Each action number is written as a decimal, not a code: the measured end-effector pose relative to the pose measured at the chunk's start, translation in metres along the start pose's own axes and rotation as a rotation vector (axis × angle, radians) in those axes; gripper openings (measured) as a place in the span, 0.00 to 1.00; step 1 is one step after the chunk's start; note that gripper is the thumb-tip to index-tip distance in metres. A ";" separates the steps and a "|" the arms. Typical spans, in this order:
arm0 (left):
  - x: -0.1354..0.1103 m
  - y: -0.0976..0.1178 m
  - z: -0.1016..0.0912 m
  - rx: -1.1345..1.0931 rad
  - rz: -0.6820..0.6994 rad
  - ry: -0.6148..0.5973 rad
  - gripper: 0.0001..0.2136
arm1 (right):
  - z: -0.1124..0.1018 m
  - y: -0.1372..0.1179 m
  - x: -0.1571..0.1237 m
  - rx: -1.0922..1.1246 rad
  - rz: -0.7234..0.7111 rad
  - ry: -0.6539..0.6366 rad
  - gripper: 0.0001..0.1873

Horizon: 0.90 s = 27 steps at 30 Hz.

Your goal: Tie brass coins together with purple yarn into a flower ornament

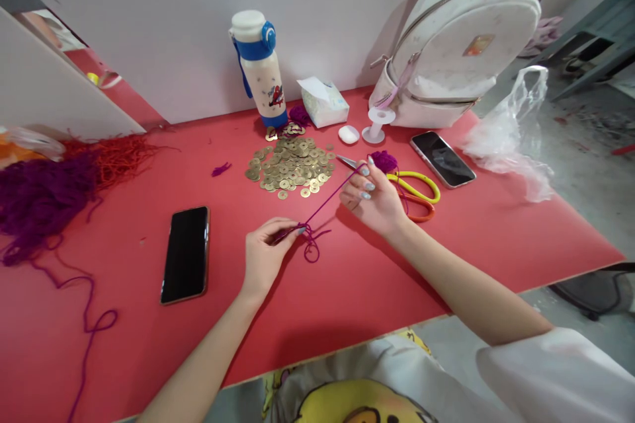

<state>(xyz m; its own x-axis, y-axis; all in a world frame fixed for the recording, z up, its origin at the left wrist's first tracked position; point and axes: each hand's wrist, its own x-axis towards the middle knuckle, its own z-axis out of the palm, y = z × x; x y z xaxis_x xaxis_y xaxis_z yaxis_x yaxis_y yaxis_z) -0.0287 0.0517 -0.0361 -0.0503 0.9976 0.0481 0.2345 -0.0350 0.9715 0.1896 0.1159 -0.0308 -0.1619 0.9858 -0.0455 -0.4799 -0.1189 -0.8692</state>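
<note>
One purple cord (333, 198) runs taut between fingers (278, 225) of left hand (262, 258) and right hand (376, 201)

Bright even light, soft shadows, warped edges

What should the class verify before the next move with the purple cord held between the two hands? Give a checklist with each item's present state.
1. Left hand pinches the thin purple cord: ok.
2. Right hand grips the cord's far part: ok.
3. Cord stretched straight between the hands: ok.
4. Small cord loop by the left hand tied shut: cannot tell.
5. Pile of holed brass coins close behind the cord: ok.
6. Scissors with yellow and orange handles beside the right hand: ok.
</note>
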 end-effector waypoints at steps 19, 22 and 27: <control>0.003 -0.002 -0.001 -0.096 -0.117 0.077 0.05 | 0.011 0.015 -0.012 -0.676 -0.580 0.216 0.28; 0.003 -0.001 -0.001 -0.108 -0.135 0.081 0.06 | 0.008 0.013 -0.012 -0.796 -0.633 0.184 0.08; 0.001 0.003 0.000 -0.109 -0.157 0.056 0.07 | 0.020 0.026 -0.027 -1.055 -0.496 -0.250 0.08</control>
<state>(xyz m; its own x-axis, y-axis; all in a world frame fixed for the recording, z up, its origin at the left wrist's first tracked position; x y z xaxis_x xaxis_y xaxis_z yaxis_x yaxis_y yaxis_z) -0.0281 0.0526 -0.0334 -0.1323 0.9865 -0.0964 0.1130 0.1116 0.9873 0.1637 0.0835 -0.0423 -0.3782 0.8324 0.4051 0.3894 0.5400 -0.7462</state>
